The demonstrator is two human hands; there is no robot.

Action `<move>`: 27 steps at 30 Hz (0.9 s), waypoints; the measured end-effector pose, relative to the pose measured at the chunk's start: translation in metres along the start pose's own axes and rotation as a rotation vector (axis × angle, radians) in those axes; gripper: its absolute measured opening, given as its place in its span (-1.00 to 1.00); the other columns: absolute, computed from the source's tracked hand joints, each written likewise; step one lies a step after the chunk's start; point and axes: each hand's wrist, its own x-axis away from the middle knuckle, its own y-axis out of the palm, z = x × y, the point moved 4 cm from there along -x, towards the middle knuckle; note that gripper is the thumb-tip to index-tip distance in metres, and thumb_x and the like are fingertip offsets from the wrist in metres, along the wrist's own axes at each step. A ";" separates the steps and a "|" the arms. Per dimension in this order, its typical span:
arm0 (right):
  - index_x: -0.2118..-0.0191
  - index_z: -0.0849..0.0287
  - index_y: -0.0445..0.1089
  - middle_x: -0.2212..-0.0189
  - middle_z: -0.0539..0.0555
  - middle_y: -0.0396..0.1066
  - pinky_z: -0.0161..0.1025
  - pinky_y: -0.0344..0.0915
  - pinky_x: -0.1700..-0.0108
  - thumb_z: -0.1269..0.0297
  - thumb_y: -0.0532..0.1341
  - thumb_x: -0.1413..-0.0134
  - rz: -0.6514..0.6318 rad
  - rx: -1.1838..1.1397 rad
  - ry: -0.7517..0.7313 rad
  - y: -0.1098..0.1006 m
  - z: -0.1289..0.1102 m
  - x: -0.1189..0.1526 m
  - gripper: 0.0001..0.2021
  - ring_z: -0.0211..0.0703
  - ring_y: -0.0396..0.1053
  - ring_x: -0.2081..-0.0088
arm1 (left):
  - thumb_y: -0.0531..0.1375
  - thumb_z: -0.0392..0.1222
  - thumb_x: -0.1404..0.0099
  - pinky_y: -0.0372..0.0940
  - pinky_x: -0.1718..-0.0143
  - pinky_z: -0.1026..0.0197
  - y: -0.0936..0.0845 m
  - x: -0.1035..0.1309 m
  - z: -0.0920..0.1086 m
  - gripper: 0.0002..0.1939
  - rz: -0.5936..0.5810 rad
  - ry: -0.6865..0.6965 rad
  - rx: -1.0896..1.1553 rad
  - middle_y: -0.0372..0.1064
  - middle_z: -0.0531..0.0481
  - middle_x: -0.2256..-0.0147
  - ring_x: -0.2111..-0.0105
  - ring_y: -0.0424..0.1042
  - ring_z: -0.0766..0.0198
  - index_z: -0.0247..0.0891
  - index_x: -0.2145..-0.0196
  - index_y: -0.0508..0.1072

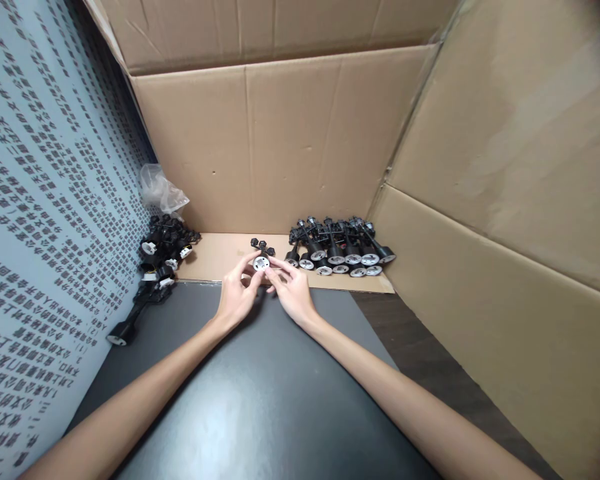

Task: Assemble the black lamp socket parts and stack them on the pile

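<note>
Between my two hands is a black part with a round white end face [261,263], which points toward me. Small black knobs stick out at its far end. My left hand [239,288] grips its left side with thumb and fingers, and my right hand [291,288] closes on its right side, the thumb near the lower rim. Right of my hands lies a stacked row of similar black parts [336,252], their round white ends facing me. At the left is a loose heap of black parts [167,240] with white pieces. One long black part [125,330] lies in front of that heap.
A dark grey mat [260,380] covers the table, with dark wood [430,340] at its right. Cardboard walls [290,147] rise behind and right. A cardboard strip [215,257] lies along the back. A printed sheet [45,220] stands left, beside a clear plastic bag [161,190].
</note>
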 end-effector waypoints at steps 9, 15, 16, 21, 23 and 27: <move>-0.04 0.19 0.42 0.04 0.24 0.48 -0.21 0.51 0.32 0.04 0.26 -0.08 -0.010 0.080 -0.084 0.002 -0.007 0.004 -0.54 -0.04 0.49 0.16 | 0.16 -0.06 -0.32 0.37 0.35 0.25 -0.002 -0.001 0.001 -0.53 0.038 -0.001 -0.014 0.49 -0.06 0.24 0.41 0.44 0.29 -0.18 -0.15 0.35; -0.04 0.22 0.40 0.06 0.24 0.49 -0.19 0.50 0.29 0.09 0.24 -0.12 -0.018 0.079 -0.094 0.002 -0.009 0.005 -0.58 -0.05 0.50 0.18 | 0.17 -0.04 -0.30 0.38 0.33 0.21 -0.001 -0.005 -0.004 -0.52 -0.001 -0.062 -0.003 0.50 -0.10 0.17 0.32 0.47 0.22 -0.21 -0.14 0.35; -0.04 0.22 0.40 0.06 0.25 0.49 -0.18 0.50 0.29 0.09 0.24 -0.12 -0.013 0.075 -0.094 0.002 -0.009 0.005 -0.57 -0.05 0.50 0.19 | 0.17 -0.04 -0.30 0.38 0.33 0.21 0.000 -0.006 -0.005 -0.52 -0.014 -0.068 0.012 0.49 -0.12 0.14 0.31 0.47 0.22 -0.22 -0.14 0.35; -0.04 0.20 0.41 0.06 0.23 0.50 -0.14 0.51 0.22 0.07 0.24 -0.11 -0.004 0.064 -0.080 0.003 -0.010 0.006 -0.56 -0.06 0.50 0.20 | 0.19 -0.04 -0.27 0.38 0.34 0.21 0.001 -0.006 -0.009 -0.52 -0.015 -0.096 0.022 0.48 -0.16 0.12 0.31 0.49 0.21 -0.28 -0.09 0.37; -0.04 0.19 0.41 0.07 0.22 0.50 -0.13 0.50 0.18 0.06 0.24 -0.11 0.001 0.059 -0.080 0.003 -0.010 0.006 -0.57 -0.05 0.50 0.17 | 0.20 -0.03 -0.27 0.38 0.33 0.20 0.000 -0.005 -0.007 -0.52 0.003 -0.082 0.010 0.49 -0.15 0.13 0.33 0.49 0.22 -0.27 -0.09 0.36; -0.03 0.21 0.42 0.06 0.25 0.49 -0.10 0.47 0.05 0.07 0.28 -0.06 0.014 0.032 -0.066 0.002 -0.008 0.005 -0.54 -0.02 0.49 0.09 | 0.20 -0.02 -0.27 0.38 0.29 0.18 0.000 -0.002 -0.004 -0.56 0.033 -0.028 -0.038 0.50 -0.14 0.16 0.35 0.49 0.23 -0.28 -0.04 0.38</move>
